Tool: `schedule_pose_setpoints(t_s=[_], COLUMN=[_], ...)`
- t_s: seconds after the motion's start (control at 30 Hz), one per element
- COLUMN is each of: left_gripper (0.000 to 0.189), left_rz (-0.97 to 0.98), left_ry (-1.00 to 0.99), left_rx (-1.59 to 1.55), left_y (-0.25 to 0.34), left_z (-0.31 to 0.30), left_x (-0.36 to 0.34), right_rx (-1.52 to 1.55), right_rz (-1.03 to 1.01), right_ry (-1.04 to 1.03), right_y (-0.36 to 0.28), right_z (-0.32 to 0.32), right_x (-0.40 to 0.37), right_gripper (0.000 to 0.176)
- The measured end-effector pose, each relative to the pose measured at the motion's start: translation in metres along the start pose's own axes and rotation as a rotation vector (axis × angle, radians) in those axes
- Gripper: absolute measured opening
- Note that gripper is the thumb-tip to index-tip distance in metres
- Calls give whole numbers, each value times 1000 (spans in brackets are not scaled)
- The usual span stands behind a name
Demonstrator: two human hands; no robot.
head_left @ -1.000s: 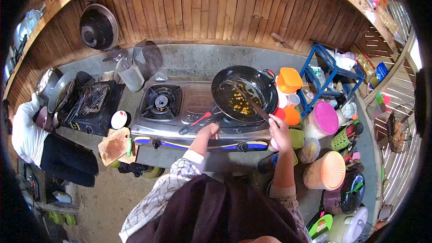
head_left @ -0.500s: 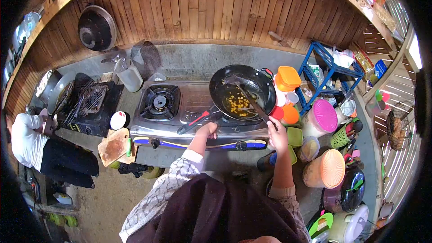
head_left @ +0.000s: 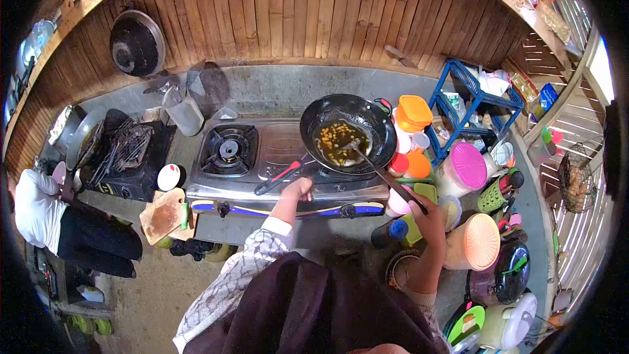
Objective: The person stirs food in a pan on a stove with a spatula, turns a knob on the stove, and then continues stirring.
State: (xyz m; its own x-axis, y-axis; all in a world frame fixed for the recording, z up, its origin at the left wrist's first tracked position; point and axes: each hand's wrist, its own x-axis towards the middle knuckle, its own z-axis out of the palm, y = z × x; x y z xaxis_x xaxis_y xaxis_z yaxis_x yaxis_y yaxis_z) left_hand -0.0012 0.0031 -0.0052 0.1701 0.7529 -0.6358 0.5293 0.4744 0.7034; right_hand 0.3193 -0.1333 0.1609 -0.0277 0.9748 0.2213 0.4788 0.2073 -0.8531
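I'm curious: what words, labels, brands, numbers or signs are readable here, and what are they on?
None can be read.
Blue packet, right: printing too small.
Packet beside it: too blurred.
Black stove, left: front marking too small.
Pan and spatula: no lettering visible.

There are two stoves (head_left: 278, 144), one blue rack (head_left: 501, 102), one held spatula (head_left: 378, 172).

The silver stove (head_left: 275, 137) has a blue-and-yellow band (head_left: 321, 214) along its front edge. Near its right edge, the wok (head_left: 376, 118) is black, its food pieces (head_left: 335, 134) golden yellow, the spatula (head_left: 393, 182) brown. The left sleeve (head_left: 242, 275) shows grey lattice on white; the rack (head_left: 481, 98) by the counter's (head_left: 538, 229) back right corner is blue.
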Motion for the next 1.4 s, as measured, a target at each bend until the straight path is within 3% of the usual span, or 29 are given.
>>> schedule_pose_setpoints(t_s=[0.07, 0.5, 0.6, 0.77, 1.1, 1.2, 1.37, 1.4], left_gripper=[47, 48, 49, 51, 45, 44, 44, 44], left_rz=[-69, -68, -31, -30, -18, -31, -74, -75], left_ry=[-50, -43, -46, -33, -37, -32, -36, -34], left_rx=[38, 49, 16, 66, 30, 43, 74, 72], left_y=[5, -1, -4, -6, -2, 0, 9, 8], left_z=[-2, -1, 0, -1, -1, -1, -1, -1], left_x=[-4, 5, 8, 10, 5, 3, -9, -7], right_rx=[-74, -111, -150, -166, -145, 25, 2, -115], right_rz=[178, 184, 286, 176, 229, 75, 17, -38], right_ry=[-8, 196, 180, 178, 127, 191, 250, 275], right_y=[-1, -35, -46, -40, 8, 26, 58, 53], right_z=[-12, -45, -47, -40, 6, 27, 57, 62], right_x=[-11, -51, -52, -48, -13, 4, 34, 40], right_gripper=[28, 26, 25, 25, 25, 26, 28, 29])
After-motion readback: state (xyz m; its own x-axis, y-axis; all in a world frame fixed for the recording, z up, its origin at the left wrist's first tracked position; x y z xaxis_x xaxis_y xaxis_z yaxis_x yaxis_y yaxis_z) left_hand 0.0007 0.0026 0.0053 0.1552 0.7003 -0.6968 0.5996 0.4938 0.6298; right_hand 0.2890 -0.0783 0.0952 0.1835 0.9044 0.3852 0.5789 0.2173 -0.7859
